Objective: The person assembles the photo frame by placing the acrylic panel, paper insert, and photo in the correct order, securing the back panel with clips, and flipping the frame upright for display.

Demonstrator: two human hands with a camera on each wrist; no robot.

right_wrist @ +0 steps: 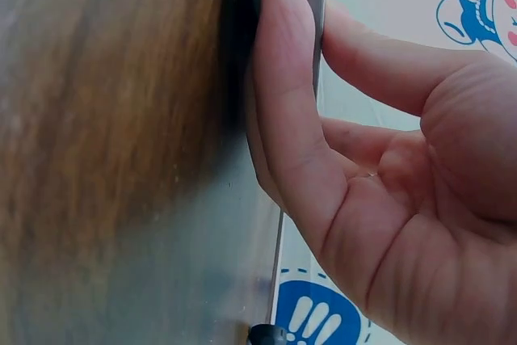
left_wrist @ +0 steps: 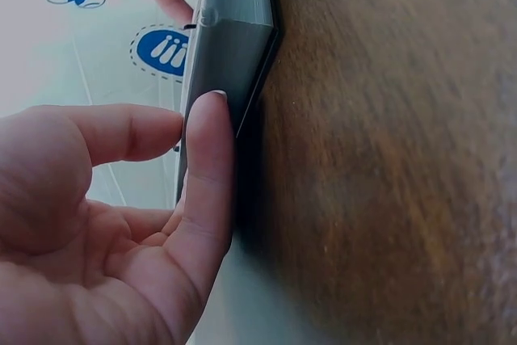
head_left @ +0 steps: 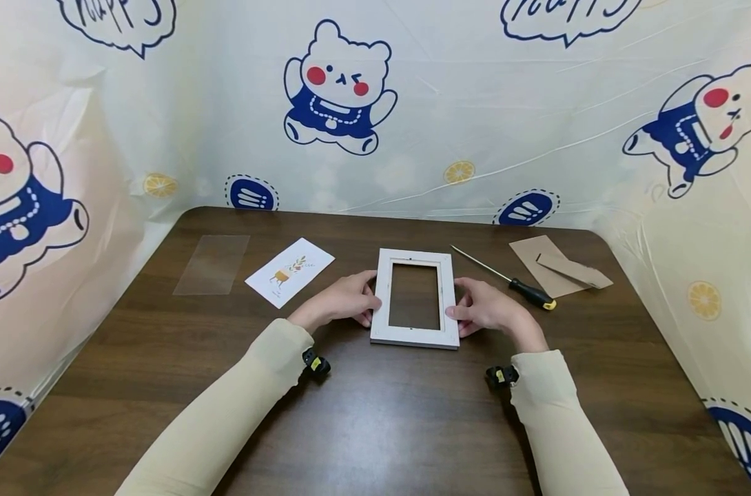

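Note:
A white picture frame (head_left: 415, 335) with a rectangular opening is at the middle of the table, the brown tabletop showing through it. My left hand (head_left: 346, 299) grips its left side; in the left wrist view the thumb (left_wrist: 133, 131) touches the face and a finger (left_wrist: 212, 159) lies along the side edge. On the opposite side my right hand (head_left: 488, 307) holds the frame in the same way, its thumb (right_wrist: 380, 54) on the face and a finger (right_wrist: 287, 62) against the side. Whether the frame touches the table or is slightly raised, I cannot tell.
Left of the frame lie a white card (head_left: 290, 273) with a printed plant drawing and a clear sheet (head_left: 213, 265). To the right are a screwdriver (head_left: 524, 291) with a black handle and a brown backing board (head_left: 537, 258) with a folded flap. A patterned curtain (head_left: 425, 124) surrounds the wooden table (head_left: 375, 427).

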